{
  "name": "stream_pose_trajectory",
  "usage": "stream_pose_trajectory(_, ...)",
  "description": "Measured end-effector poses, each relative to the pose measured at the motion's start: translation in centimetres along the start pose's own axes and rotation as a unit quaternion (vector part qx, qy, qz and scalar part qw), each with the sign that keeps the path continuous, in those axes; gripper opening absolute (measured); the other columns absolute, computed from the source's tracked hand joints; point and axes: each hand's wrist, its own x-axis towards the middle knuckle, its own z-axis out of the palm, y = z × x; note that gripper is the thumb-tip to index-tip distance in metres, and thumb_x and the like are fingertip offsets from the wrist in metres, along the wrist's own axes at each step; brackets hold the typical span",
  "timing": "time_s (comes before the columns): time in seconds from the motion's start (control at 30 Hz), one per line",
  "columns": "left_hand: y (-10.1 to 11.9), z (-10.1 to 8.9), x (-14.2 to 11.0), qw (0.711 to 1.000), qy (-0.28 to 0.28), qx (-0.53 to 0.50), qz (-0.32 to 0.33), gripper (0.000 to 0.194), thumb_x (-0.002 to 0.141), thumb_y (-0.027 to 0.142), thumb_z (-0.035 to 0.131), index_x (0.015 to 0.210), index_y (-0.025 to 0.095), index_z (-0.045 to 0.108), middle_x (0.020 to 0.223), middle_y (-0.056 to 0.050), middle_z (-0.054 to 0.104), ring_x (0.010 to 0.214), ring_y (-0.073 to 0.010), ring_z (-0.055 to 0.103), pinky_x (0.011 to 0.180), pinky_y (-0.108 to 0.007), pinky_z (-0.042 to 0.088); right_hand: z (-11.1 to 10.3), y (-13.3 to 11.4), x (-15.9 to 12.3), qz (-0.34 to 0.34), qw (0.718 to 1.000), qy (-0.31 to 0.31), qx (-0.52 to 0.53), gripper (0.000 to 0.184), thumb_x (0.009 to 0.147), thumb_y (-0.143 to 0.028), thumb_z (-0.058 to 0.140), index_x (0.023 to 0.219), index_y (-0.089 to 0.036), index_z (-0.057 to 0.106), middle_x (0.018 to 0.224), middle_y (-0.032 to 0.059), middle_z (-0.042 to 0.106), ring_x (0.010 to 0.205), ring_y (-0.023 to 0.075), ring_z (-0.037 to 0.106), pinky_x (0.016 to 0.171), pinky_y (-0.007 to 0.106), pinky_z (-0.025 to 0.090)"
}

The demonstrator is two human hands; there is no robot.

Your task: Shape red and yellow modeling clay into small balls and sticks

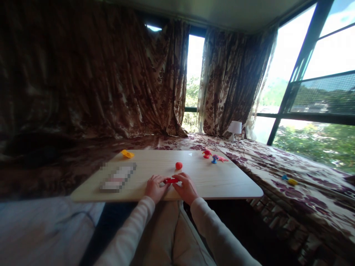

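Between my two hands, just above the near part of the pale wooden table [222, 186], is a small flat red piece [172, 180]; its exact kind is too small to tell. My left hand [155, 189] pinches its left end, and my right hand [186, 186] grips the right end with thumb and fingers. Just beyond my fingers a round orange-red ball [179, 166] rests on the tabletop.
A yellow piece [128, 153] lies at the far left of the table, with a blurred-out flat object [118, 178] nearer. At the far right stand a red toy [206, 153], a blue mushroom-like toy [215, 159] and a pink figure [222, 159]. A white lamp [235, 128] stands behind.
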Motion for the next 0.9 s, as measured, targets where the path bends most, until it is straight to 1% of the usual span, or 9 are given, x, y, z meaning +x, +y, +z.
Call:
stream_pose_trajectory(0.13, 0.11, 0.04, 0.0, 1.0, 0.0, -0.001, 0.005, 0.016, 0.07, 0.027, 0.062, 0.082, 0.024, 0.072, 0.074, -0.002, 0.069, 0.08, -0.0184, 0.058, 0.079, -0.032, 0.046, -0.05, 0.0, 0.0, -0.007, 1.0, -0.006, -0.019, 0.017, 0.076, -0.018, 0.058, 0.088, -0.022, 0.069, 0.086, 0.0036, 0.061, 0.084, 0.0171, 0.055, 0.074, 0.028, 0.045)
stream_pose_trajectory(0.27, 0.22, 0.1, -0.02, 1.0, 0.006, 0.001, 0.001, 0.016, 0.069, 0.028, 0.062, 0.081, 0.024, 0.072, 0.074, -0.002, 0.069, 0.08, -0.0189, 0.057, 0.078, -0.031, 0.046, -0.15, -0.14, 0.01, -0.007, 1.0, -0.005, -0.028, 0.019, 0.075, -0.017, 0.06, 0.091, -0.022, 0.069, 0.088, 0.0035, 0.061, 0.086, 0.0174, 0.055, 0.078, 0.029, 0.044)
stream_pose_trajectory(0.43, 0.38, -0.03, -0.04, 1.0, -0.006, 0.008, 0.0, 0.017, 0.07, 0.029, 0.062, 0.082, 0.024, 0.073, 0.073, -0.002, 0.068, 0.079, -0.0192, 0.057, 0.078, -0.032, 0.045, -0.12, -0.09, -0.01, -0.013, 0.999, -0.009, -0.038, 0.015, 0.075, -0.018, 0.06, 0.084, -0.024, 0.07, 0.085, 0.0026, 0.06, 0.085, 0.0166, 0.055, 0.079, 0.028, 0.044)
stream_pose_trajectory(0.6, 0.43, -0.09, 0.01, 1.0, -0.001, 0.003, -0.013, 0.018, 0.069, 0.025, 0.062, 0.084, 0.024, 0.072, 0.074, -0.002, 0.069, 0.082, -0.0194, 0.057, 0.081, -0.033, 0.045, -0.04, 0.14, 0.01, -0.009, 0.999, 0.01, -0.045, 0.022, 0.073, -0.016, 0.061, 0.093, -0.023, 0.069, 0.09, 0.0043, 0.061, 0.088, 0.0185, 0.055, 0.082, 0.031, 0.044)
stream_pose_trajectory(0.73, 0.31, 0.02, 0.01, 1.0, 0.006, 0.004, -0.016, 0.017, 0.069, 0.023, 0.062, 0.083, 0.024, 0.072, 0.074, -0.001, 0.069, 0.081, -0.019, 0.057, 0.081, -0.033, 0.045, -0.09, 0.07, 0.02, -0.01, 0.999, 0.012, -0.043, 0.018, 0.073, -0.016, 0.061, 0.087, -0.023, 0.069, 0.088, 0.004, 0.061, 0.086, 0.0183, 0.055, 0.081, 0.031, 0.045)
stream_pose_trajectory(0.9, 0.25, 0.01, -0.02, 1.0, 0.007, 0.009, -0.02, 0.017, 0.07, 0.022, 0.062, 0.084, 0.021, 0.071, 0.077, -0.002, 0.069, 0.083, -0.0192, 0.058, 0.082, -0.034, 0.045, -0.04, 0.04, -0.01, -0.001, 0.999, 0.024, -0.042, 0.023, 0.073, -0.014, 0.06, 0.093, -0.022, 0.068, 0.09, 0.005, 0.061, 0.088, 0.0189, 0.055, 0.081, 0.032, 0.045)
